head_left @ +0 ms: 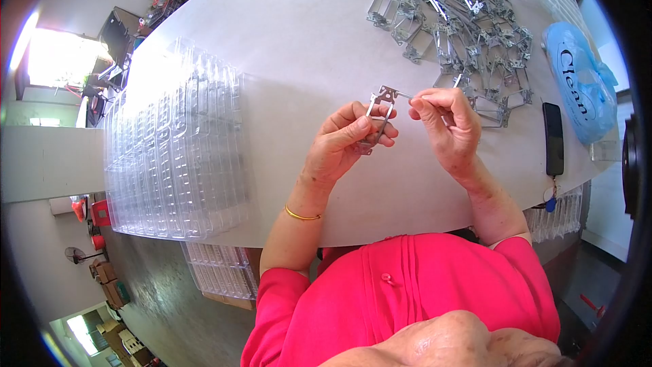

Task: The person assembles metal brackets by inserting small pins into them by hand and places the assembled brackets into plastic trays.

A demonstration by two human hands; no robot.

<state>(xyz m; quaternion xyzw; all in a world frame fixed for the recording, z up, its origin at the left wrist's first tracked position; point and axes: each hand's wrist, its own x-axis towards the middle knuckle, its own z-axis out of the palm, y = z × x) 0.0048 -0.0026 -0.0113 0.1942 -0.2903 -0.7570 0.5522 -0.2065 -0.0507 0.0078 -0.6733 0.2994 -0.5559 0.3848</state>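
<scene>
My left hand point(346, 137) is closed around a small metal bracket frame point(386, 95), made of two flat end plates joined by thin bars. The frame is held tilted above the white table, its upper plate clear of my fingers. In a pinch, my right hand point(445, 119) grips a thin metal pin point(403, 95) whose end reaches the upper plate. Whether the pin sits in a hole there is too small to tell. Behind my right hand spreads a pile of similar metal brackets point(468, 34), tangled together on the table.
A stack of clear plastic trays point(176, 156) stands on the left of the white table point(292, 47). On the right lie a black phone point(553, 139) and a blue plastic bag point(577, 81). More clear trays point(221, 268) sit below the table's left edge.
</scene>
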